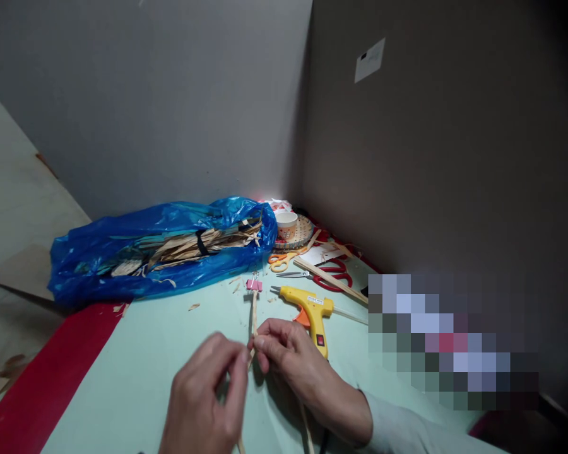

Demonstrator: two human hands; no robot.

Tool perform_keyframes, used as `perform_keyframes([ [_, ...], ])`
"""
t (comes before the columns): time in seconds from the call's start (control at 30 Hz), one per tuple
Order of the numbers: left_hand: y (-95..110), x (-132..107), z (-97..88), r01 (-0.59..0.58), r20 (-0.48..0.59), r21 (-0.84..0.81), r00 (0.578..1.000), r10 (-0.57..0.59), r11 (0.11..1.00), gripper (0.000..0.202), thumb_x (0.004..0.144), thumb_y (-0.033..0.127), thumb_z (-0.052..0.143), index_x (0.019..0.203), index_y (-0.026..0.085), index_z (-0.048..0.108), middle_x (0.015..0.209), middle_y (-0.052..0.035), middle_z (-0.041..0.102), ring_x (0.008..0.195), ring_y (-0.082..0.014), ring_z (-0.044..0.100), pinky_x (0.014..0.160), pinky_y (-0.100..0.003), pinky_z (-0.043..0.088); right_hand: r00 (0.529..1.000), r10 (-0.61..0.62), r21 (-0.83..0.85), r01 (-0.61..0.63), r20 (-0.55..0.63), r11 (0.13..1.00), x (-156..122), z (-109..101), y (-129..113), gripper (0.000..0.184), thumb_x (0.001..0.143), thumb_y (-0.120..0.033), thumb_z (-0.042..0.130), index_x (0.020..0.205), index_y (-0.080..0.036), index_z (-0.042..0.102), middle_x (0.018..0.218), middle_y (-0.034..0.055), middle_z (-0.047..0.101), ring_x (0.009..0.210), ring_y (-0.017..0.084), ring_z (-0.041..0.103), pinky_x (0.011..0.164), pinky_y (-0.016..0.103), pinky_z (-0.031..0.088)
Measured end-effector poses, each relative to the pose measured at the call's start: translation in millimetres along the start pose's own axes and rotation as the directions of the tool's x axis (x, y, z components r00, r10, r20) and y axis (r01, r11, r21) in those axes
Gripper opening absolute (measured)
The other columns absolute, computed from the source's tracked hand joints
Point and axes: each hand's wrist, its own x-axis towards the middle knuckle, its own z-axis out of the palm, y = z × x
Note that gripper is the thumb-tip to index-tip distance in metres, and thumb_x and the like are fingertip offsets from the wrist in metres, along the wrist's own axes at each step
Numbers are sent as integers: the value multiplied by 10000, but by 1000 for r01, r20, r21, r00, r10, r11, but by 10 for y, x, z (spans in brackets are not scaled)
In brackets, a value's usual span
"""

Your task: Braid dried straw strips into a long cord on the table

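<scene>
Clock centred where the hands meet, 12 o'clock pointing away from the person.

Strip (254, 315): pale, slender; runs from the hands to 12 o'clock, its far end at the clip.
Clip (254, 285): pink; apparently bites the strip's end, presumably so it can be drawn taut.
Right hand (296, 353): thumb and forefinger pinching the strip, likely to steady it.
Left hand (208, 391): just beside, at 8 o'clock; thumb and forefinger tips near each other, blurred; whether they pinch a strand, cannot tell.
Glue gun (312, 302): yellow, on its side at 2 o'clock, handle near the right hand, probably for easy reach; nozzle to 10.
Red scissors (338, 275): between 1 and 2 o'clock, blades slanting inward.
Bag (123, 246): blue, at 10 to 11 o'clock, opened around straw (203, 243).

Edges: wall (170, 126) bounds 11 to 12 o'clock; red border (66, 372) at 8 to 9. Widest room on the table (146, 353): 9 o'clock. Rightward travel is tighter, the gun being near.
</scene>
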Motion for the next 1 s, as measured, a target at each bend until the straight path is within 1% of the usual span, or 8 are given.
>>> perform_keyframes([
  [0.07, -32, 114, -7, 256, 116, -263, 965, -233, 930, 151, 863, 345, 552, 832, 203, 596, 760, -33, 645, 712, -177, 629, 676, -282, 479, 999, -43, -3, 43, 24, 999, -7, 2, 27, 241, 888, -286, 492, 674, -177, 512, 559, -35, 507, 530, 103, 452, 571, 225, 362],
  [0.17, -106, 212, 78, 543, 485, -602, 831, -272, 585, 258, 828, 446, 572, 814, 192, 527, 620, 33, 554, 479, -91, 493, 480, -213, 392, 993, -100, -8, 100, 61, 995, -15, 6, 78, 225, 937, -332, 433, 774, -192, 497, 606, -32, 530, 592, 124, 537, 609, 236, 408],
  [0.23, -136, 223, 139, 629, 574, -658, 775, -264, 415, 329, 766, 482, 645, 807, 184, 512, 587, 72, 494, 388, -24, 284, 386, -168, 207, 989, -139, -67, 141, 44, 988, -20, 5, 102, 208, 949, -346, 427, 826, -195, 497, 654, -24, 547, 660, 135, 554, 663, 249, 423],
  [0.33, -144, 209, 177, 665, 603, -661, 746, -282, 346, 388, 720, 515, 695, 782, 175, 518, 557, 98, 442, 392, -6, 151, 377, -174, 97, 985, -168, -79, 170, 25, 982, -29, -1, 125, 163, 961, -356, 417, 962, -199, 462, 651, -44, 538, 664, 130, 540, 705, 259, 417],
  [0.5, -175, 202, 191, 648, 587, -651, 760, -281, 395, 402, 728, 545, 667, 667, 185, 498, 474, 119, 359, 372, -17, 121, 361, -194, 77, 988, -141, -43, 143, 58, 989, -36, -21, 124, 131, 948, -311, 411, 1023, -206, 388, 618, -70, 513, 601, 121, 502, 656, 246, 392],
  [0.63, -194, 198, 158, 619, 548, -599, 779, -305, 508, 360, 795, 510, 590, 660, 183, 526, 477, 112, 337, 388, -44, 143, 381, -209, 105, 990, -123, -88, 129, 65, 988, -27, -38, 77, 112, 942, -302, 404, 1002, -209, 386, 617, -69, 520, 609, 124, 492, 679, 254, 383],
  [0.83, -82, 211, 12, 422, 379, -349, 880, -286, 836, 358, 849, 399, 521, 585, 169, 596, 615, 6, 552, 613, -138, 474, 616, -246, 352, 979, -136, -259, 172, 151, 950, -52, -88, -20, 53, 956, -244, 371, 992, -211, 392, 632, -55, 556, 709, 144, 530, 756, 277, 385],
  [1.0, -51, 191, 23, 387, 329, -271, 898, -293, 881, 333, 860, 347, 458, 588, 191, 570, 671, -12, 593, 688, -182, 551, 697, -274, 393, 967, -132, -494, 226, 218, 840, -159, -119, -148, 101, 948, -185, 356, 1034, -205, 403, 750, -3, 602, 755, 162, 532, 703, 268, 382],
])
